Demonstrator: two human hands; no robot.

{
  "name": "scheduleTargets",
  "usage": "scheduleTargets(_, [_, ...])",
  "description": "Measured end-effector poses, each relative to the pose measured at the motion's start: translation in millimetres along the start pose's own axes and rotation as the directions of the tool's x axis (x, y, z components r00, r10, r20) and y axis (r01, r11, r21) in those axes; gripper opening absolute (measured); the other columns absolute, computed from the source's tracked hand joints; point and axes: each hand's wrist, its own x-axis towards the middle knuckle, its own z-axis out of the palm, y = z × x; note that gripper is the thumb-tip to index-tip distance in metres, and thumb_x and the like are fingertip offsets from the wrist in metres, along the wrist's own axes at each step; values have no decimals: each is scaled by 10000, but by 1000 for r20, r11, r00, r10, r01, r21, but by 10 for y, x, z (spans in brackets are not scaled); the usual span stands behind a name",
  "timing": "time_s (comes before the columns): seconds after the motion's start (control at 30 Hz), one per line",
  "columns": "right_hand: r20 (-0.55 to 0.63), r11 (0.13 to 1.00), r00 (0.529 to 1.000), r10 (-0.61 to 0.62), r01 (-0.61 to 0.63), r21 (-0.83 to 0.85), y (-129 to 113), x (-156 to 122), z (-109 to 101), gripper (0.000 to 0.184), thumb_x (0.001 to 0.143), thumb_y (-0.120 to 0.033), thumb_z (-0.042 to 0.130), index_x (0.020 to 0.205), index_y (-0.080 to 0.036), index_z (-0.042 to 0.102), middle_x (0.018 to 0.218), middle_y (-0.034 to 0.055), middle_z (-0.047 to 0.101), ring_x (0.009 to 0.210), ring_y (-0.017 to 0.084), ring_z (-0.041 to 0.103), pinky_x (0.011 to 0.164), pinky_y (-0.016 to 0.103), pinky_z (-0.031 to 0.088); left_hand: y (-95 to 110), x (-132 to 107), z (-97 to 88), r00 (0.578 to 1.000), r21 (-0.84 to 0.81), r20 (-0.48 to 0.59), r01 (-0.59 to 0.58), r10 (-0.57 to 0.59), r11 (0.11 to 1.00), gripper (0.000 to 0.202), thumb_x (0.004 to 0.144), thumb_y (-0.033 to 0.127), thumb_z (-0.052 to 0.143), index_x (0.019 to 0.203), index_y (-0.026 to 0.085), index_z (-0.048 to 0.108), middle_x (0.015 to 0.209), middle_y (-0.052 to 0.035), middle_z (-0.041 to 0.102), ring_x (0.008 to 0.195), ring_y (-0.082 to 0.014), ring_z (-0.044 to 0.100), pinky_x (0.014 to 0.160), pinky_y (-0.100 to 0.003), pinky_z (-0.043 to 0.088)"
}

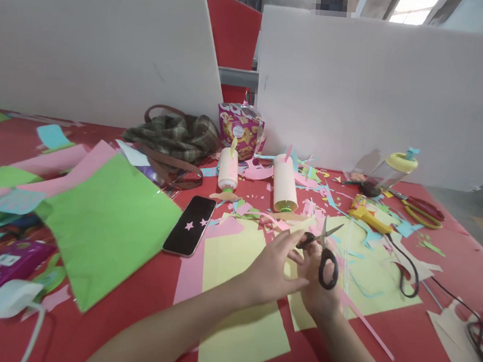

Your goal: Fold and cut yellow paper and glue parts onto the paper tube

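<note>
In the middle front of the head view, my right hand grips a pair of scissors with black handles. The scissor blades stand apart and point up and away. Just left of it, my left hand is spread, its thumb well away from the stretched fingers. A pale yellow paper piece shows at the left fingertips; whether they touch it I cannot tell. Under both hands lie yellow paper sheets. Beyond them, two paper-wrapped bottles stand neck down, each with a paper tab on top.
To the left lie a phone with pink stars, a green sheet and a purple device. At right are a yellow glue gun, red-handled scissors and a clear container. Behind are a snack bag and plaid bag.
</note>
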Motion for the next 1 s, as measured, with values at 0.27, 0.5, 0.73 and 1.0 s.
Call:
scheduleTargets(0.27, [-15,998,1000,9,-9,-58,59,-40,-30,421,611,-578,550,951,-336,499,1066,12,486,1066,228,395,804,375,372,20,-35,167,994,-207,-36,94,-103,974,708,639,132,577,1262,235,257,1246,-116,385,788,-159,606,759,-313,471])
scheduleTargets(0.5, [48,996,999,-17,21,-89,53,-33,-16,388,643,-537,546,964,-333,469,1037,38,486,942,233,463,754,398,385,32,-18,105,986,-88,-96,129,-137,988,606,684,172,544,1244,186,313,787,-35,612,775,-186,594,828,-365,422])
scheduleTargets(0.73, [-37,991,991,-131,130,-27,-44,65,9,244,690,-479,528,847,-301,473,912,-6,455,884,166,463,725,337,382,-205,71,-196,988,251,-136,104,-71,962,584,661,47,440,1222,176,337,1179,-104,439,942,-196,516,749,-298,457])
scheduleTargets(1.0, [-236,989,961,-144,134,-59,-56,173,-144,182,710,-299,565,841,-295,439,887,-38,450,796,108,497,651,260,404,-276,-3,-525,994,575,-60,113,-96,810,459,698,112,474,1147,176,401,1186,-107,457,1105,-255,398,889,-388,329])
